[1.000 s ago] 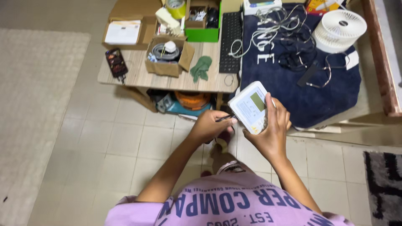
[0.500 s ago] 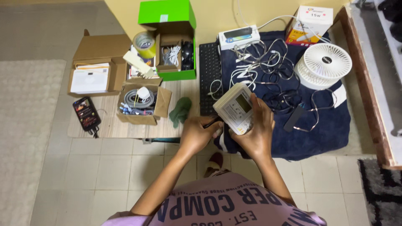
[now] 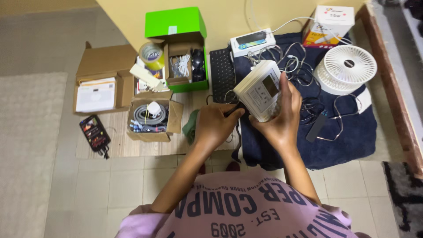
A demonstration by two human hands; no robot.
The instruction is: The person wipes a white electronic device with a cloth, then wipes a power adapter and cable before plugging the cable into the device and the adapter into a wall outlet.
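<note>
While I am watching from the head camera, the person is standing over a low wooden table (image 3: 132,147) and working a boxy white device.

Right hand: I am seeing the right hand (image 3: 282,121) grasping the white meter-like unit (image 3: 260,90) from the near right, thumb lying up its right edge, fingers hidden behind it.

Left hand: the left hand (image 3: 213,125) is clenching around a thin dark tool (image 3: 233,110), whose tip is pointing at the unit's near left corner; I cannot tell if it is touching.

Where the unit is: it is being held in the air, tilted, above the black keyboard (image 3: 221,75) and the left edge of the navy cloth (image 3: 348,132).

Handling: I am judging the unit as a rigid plastic shell, fairly light, smooth and a little slippery; its small display looks fragile, so gripping the side walls is looking safest.

Around it: tangled white and black cables (image 3: 304,83) are lying on the cloth, a white round fan (image 3: 348,68) at far right, a green box (image 3: 178,42) and a yellow tape roll (image 3: 152,55) at far left, and a cardboard box of cords (image 3: 152,119) on the table.
</note>
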